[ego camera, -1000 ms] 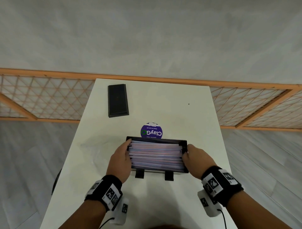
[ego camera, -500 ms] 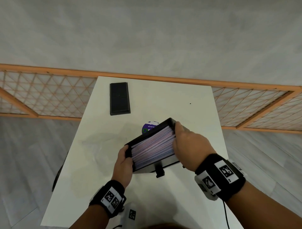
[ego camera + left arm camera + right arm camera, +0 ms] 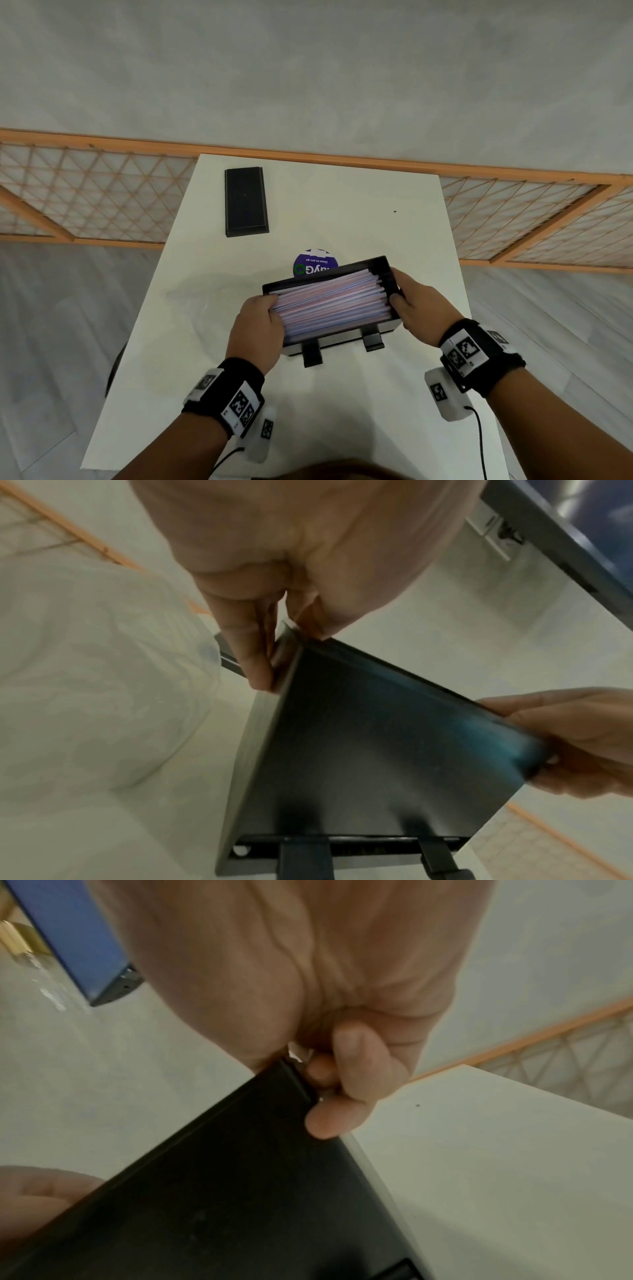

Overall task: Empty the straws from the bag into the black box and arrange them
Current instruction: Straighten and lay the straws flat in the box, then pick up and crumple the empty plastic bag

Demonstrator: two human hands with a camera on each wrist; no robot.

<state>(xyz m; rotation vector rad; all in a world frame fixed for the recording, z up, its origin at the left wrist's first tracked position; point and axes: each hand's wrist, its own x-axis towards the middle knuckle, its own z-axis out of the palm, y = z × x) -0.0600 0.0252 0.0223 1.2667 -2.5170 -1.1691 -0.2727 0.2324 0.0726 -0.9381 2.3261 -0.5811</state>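
Observation:
A black box [image 3: 342, 337] full of pink, white and blue straws [image 3: 332, 301] is held above the white table [image 3: 342, 411], its right end a little higher and farther than its left. My left hand [image 3: 263, 308] grips the left end, with the thumb by the straw ends. My right hand [image 3: 407, 301] grips the right end, the thumb over the rim. The left wrist view shows the box's dark underside [image 3: 377, 750] with fingers [image 3: 253, 656] on its corner. In the right wrist view, curled fingers [image 3: 342, 1091] hold the other corner [image 3: 222, 1204]. The clear bag [image 3: 85, 669] lies crumpled to the left.
A flat black lid [image 3: 246, 201] lies at the table's far left. A round purple label [image 3: 315, 262] shows just behind the box. An orange wooden lattice rail [image 3: 102, 205] runs behind the table. The table's side edges are close to both forearms.
A second ago the box lay level between my hands. Half a second ago its right end was raised steeply. Now it has come back down to a slight tilt.

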